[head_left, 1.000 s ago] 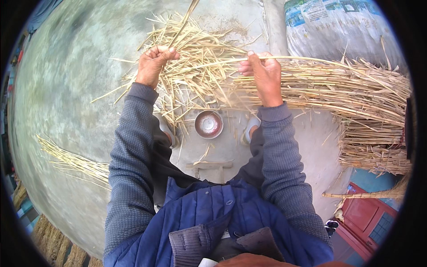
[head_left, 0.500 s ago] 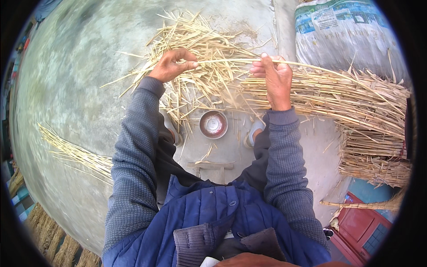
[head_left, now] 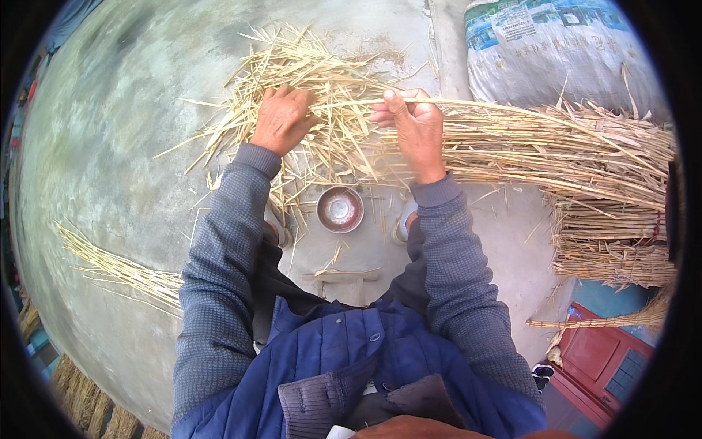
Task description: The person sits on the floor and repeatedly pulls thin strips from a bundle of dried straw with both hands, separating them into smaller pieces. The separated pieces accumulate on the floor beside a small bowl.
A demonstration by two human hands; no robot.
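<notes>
A long, pale, dry stalk stretches sideways in front of me, its right part above a bundle of similar stalks. My right hand pinches it between thumb and fingers. At its left end my left hand is closed, knuckles up, over a loose heap of straw and husks. The stalk runs up to those left fingers, but their tips are hidden. Below the heap, between my feet, stands a small metal bowl with a reddish inside.
The thick stalk bundle lies to the right, with more bundles nearer me. Behind it rests a big white-and-blue woven sack. Thin pale stalks lie at left on the concrete floor. A straw broom is at lower right.
My left hand has turned knuckles up and curled its fingers, moving slightly lower. The right hand still pinches the stalk. The whole view has shifted a little.
</notes>
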